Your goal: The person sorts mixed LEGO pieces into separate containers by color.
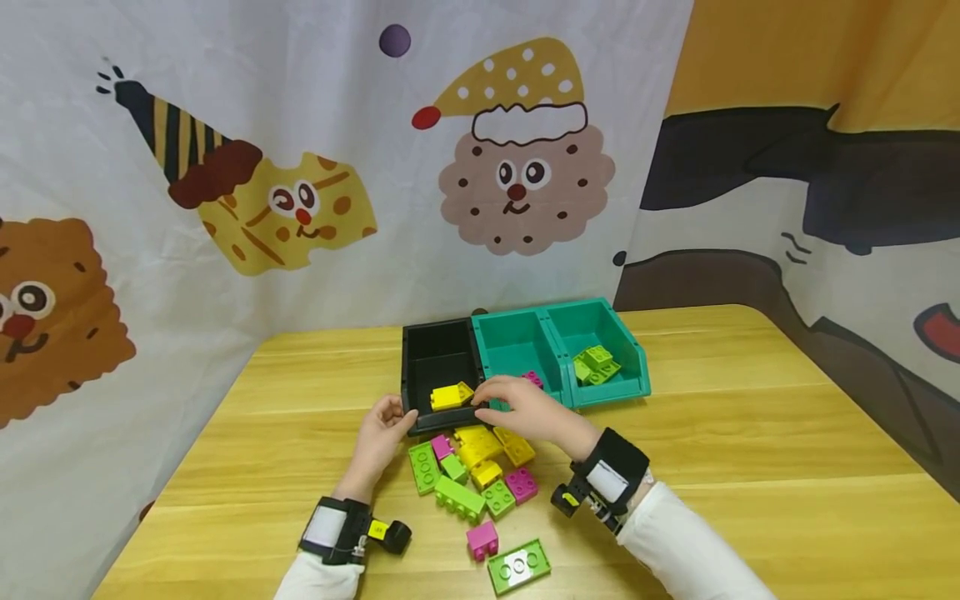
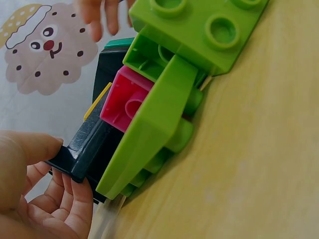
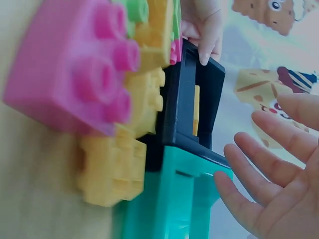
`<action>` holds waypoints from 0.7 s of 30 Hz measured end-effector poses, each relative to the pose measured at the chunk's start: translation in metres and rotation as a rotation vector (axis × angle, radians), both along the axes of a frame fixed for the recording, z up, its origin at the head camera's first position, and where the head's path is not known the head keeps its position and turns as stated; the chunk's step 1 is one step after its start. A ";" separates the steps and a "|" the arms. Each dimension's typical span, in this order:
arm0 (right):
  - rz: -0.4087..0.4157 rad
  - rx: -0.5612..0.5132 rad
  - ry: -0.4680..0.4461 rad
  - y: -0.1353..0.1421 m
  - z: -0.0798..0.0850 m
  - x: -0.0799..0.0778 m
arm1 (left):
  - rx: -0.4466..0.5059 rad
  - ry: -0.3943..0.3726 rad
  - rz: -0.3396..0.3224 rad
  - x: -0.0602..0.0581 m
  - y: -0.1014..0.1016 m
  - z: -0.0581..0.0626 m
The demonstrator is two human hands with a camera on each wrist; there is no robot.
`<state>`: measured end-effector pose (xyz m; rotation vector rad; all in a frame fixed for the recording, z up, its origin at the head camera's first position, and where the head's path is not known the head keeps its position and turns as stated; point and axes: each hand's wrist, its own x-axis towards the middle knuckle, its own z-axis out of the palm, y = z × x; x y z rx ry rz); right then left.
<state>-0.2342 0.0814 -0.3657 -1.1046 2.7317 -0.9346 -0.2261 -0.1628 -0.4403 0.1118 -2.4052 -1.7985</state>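
My left hand (image 1: pixel 377 435) grips the near left corner of the black bin (image 1: pixel 442 364), with the thumb over the rim and the fingers curled below it in the left wrist view. Yellow blocks (image 1: pixel 448 397) lie inside that bin near its front. Over the bin's front right corner is my right hand (image 1: pixel 528 410), its fingers spread and holding nothing in the right wrist view. Just in front of the bin lies a loose heap with yellow blocks (image 1: pixel 480 448), a long green block (image 1: pixel 460 498) and a pink block (image 1: pixel 521 484).
Two joined teal bins (image 1: pixel 555 354) stand right of the black one. Green blocks (image 1: pixel 596 365) sit in the far right bin, and a pink block (image 1: pixel 533 378) shows in the middle one. Nearer me on the wooden table (image 1: pixel 750 467) are another pink block (image 1: pixel 482 540) and a flat green block (image 1: pixel 519 567).
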 end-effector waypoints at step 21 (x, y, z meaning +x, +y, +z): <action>-0.037 -0.155 -0.103 0.039 -0.020 0.024 | 0.062 0.143 -0.028 0.003 0.000 -0.002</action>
